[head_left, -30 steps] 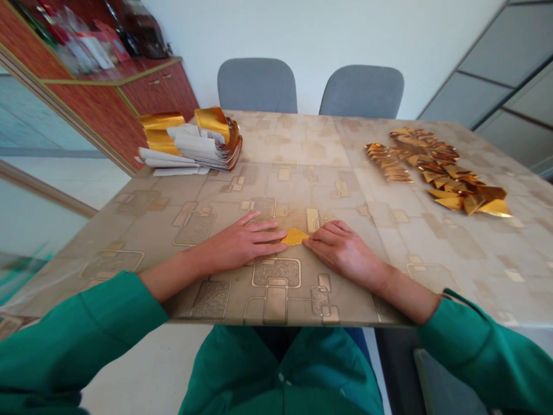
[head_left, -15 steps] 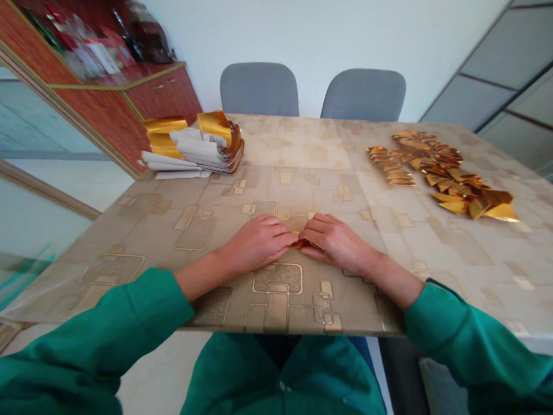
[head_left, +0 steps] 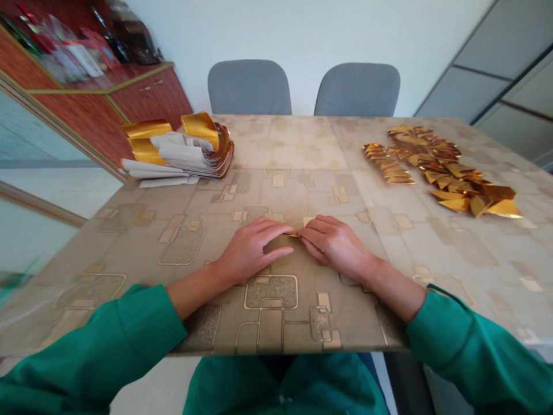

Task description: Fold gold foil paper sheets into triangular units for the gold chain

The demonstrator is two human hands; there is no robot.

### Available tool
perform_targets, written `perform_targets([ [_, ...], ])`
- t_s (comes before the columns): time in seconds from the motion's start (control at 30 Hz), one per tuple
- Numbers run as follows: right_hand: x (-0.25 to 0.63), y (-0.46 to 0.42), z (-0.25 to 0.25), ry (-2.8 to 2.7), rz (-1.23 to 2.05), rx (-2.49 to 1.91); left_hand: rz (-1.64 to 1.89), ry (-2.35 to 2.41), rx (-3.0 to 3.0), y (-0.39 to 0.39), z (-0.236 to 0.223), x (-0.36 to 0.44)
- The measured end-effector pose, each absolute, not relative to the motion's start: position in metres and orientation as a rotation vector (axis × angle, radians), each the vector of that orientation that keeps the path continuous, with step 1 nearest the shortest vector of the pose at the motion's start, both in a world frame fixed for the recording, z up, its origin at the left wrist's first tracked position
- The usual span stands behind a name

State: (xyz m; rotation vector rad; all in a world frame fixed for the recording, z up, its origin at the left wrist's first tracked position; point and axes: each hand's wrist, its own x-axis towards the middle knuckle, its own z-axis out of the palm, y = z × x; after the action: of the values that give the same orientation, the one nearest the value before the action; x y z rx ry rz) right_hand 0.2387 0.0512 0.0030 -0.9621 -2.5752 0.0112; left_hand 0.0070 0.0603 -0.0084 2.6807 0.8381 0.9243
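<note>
my right hand (head_left: 339, 248) is curled, with its fingertips pinching the end of a small piece of gold paper (head_left: 292, 234). my left hand (head_left: 246, 251) is partly wide: the thumb is held away from the pointing finger, and that finger reaches the other end of the paper. the gold paper is between my two hands, near my edge of the tabletop (head_left: 276, 196). i see just a thin strip of it, so i cannot tell its whole shape.

far to the left sits a bent stack of gold and white paper sheets (head_left: 185, 154). far to the right lie lots of folded gold paper pieces (head_left: 453, 173), in a short row and a long bendy one. two gray chairs (head_left: 250, 89) stand at the far side, by the white wall (head_left: 302, 34). my sleeves (head_left: 138, 331) are green.
</note>
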Motion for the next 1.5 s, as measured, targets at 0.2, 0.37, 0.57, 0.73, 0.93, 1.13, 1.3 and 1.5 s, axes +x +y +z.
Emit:
perform_targets([
  [0.2, 0.236, 0.047, 0.003, -2.385, 0.272, -0.948, 1.068, 0.965, 2.324, 0.055, -0.007, 0.013],
  [0.37, 0.235, 0.046, 0.004, -2.222, 0.524, -0.926, 1.108, 0.954, 1.971, 0.05, -0.009, 0.017],
  [0.57, 0.237, 0.045, 0.008, -2.072, 0.645, -1.02, 1.073, 0.887, 1.659, 0.054, -0.008, 0.016],
  [0.73, 0.236, 0.044, 0.008, -2.099, 0.767, -1.021, 1.053, 0.929, 1.615, 0.058, -0.006, 0.014],
  [0.93, 0.234, 0.044, 0.004, -2.107, 0.459, -1.099, 1.124, 0.874, 1.494, 0.055, -0.013, 0.022],
  [1.13, 0.23, 0.041, 0.002, -2.162, 0.132, -1.106, 1.078, 0.855, 1.545, 0.048, -0.013, 0.03],
  [1.3, 0.225, 0.038, 0.003, -2.256, 0.108, -1.049, 1.111, 0.803, 1.477, 0.048, -0.011, 0.034],
  [1.5, 0.222, 0.034, 0.005, -2.249, 0.371, -1.024, 1.117, 0.836, 1.379, 0.046, -0.007, 0.036],
])
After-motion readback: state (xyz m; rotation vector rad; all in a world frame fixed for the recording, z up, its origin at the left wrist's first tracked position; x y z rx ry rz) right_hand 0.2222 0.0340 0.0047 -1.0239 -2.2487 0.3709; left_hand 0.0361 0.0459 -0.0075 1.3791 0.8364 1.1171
